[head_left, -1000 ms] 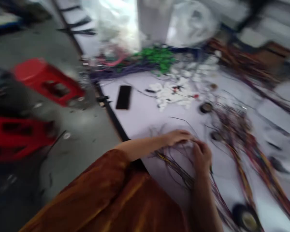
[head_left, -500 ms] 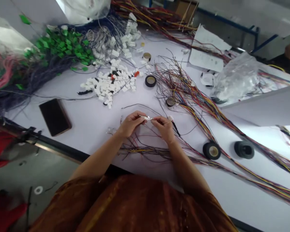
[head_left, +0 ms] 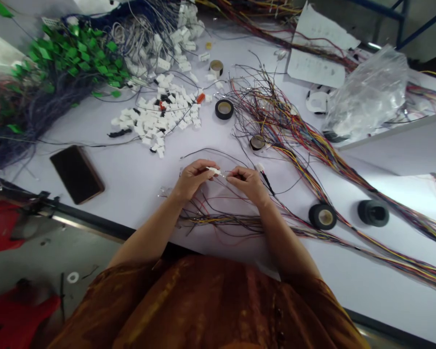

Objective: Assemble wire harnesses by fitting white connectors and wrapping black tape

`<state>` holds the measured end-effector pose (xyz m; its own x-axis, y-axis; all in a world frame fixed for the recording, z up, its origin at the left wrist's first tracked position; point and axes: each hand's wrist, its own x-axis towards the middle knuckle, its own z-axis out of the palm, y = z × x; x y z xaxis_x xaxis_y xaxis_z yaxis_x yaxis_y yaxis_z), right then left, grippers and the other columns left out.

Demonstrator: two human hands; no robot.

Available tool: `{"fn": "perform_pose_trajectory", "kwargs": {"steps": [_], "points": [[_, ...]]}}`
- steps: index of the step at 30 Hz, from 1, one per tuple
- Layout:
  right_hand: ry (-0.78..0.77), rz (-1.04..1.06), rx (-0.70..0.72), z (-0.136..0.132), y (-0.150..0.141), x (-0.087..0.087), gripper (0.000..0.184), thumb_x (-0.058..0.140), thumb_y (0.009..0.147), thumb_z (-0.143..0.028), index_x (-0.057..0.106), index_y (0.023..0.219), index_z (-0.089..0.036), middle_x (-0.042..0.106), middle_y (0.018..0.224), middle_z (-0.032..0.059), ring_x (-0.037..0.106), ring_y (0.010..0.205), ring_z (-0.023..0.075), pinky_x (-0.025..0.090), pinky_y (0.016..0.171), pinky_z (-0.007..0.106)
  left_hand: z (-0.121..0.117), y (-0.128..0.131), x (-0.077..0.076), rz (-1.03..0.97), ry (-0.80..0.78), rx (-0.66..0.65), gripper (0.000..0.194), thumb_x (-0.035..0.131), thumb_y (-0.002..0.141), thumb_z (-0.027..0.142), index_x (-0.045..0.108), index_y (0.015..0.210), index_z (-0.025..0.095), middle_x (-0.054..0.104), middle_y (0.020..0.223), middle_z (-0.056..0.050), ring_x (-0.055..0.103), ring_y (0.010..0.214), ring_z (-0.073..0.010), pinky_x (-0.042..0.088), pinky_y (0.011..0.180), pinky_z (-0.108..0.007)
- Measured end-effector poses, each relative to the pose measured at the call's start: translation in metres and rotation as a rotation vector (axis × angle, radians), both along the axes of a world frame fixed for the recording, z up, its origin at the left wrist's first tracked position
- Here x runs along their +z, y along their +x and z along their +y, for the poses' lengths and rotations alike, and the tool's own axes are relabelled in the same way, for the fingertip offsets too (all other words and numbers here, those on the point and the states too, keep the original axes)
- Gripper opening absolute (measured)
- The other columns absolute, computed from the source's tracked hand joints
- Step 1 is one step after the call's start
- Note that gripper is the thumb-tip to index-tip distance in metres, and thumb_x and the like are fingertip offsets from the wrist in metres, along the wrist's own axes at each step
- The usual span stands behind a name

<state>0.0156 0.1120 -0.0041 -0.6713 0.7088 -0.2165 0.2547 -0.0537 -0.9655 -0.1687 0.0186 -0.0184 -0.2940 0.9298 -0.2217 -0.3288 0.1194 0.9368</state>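
Note:
Pinched between the thumb and fingers of my left hand (head_left: 195, 180) is a small white connector housing (head_left: 213, 170). My right hand (head_left: 249, 184) faces it, closed on a thin wire (head_left: 223, 176) whose metal-tipped end points at the housing. Whether the tip touches the housing is too small to tell. Below both hands lies a bundle of coloured wires (head_left: 236, 222) along the table's near side. Beside my right hand, another white connector (head_left: 259, 167) with black-sleeved leads rests on the table.
A pile of white connectors (head_left: 160, 114) lies ahead on the left, with a phone (head_left: 77, 174) nearer. Black tape rolls (head_left: 224, 109) and a long wire harness (head_left: 294, 131) are ahead and right. A plastic bag (head_left: 366, 94) stands far right; green-tagged cables (head_left: 76, 58) fill the far left.
The camera view has shifted slightly. My hands stay close together, and the gap between the right fingers and the housing looks slightly wider, with more of the wire tip showing.

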Motion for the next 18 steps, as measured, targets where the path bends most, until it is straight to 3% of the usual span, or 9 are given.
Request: {"fn": "perform_pose_trajectory", "kwargs": {"steps": [10,18], "points": [[-0.016,0.066,0.008,-0.002,0.000,0.002,0.026,0.066,0.081,-0.042,0.060,0.075,-0.018,0.042,0.062,-0.0056,0.031,0.057,0.0075,0.028,0.054,0.024,0.001,0.002,0.005,0.082,-0.027,-0.025,0.028,0.083,0.069,0.035,0.074,0.090,0.020,0.075,0.091,-0.004,0.069,0.079,-0.0133,0.052,0.070,-0.025],[0.107,0.079,-0.018,0.000,-0.001,-0.002,0.021,0.066,0.081,-0.037,0.064,0.075,-0.017,0.052,0.069,-0.0025,0.041,0.064,0.0097,0.034,0.061,0.026,-0.001,0.000,-0.005,0.054,0.034,-0.037,0.022,0.082,0.074,0.028,0.075,0.094,0.020,0.075,0.092,-0.003,0.070,0.083,-0.0125,0.054,0.077,-0.025]]}}
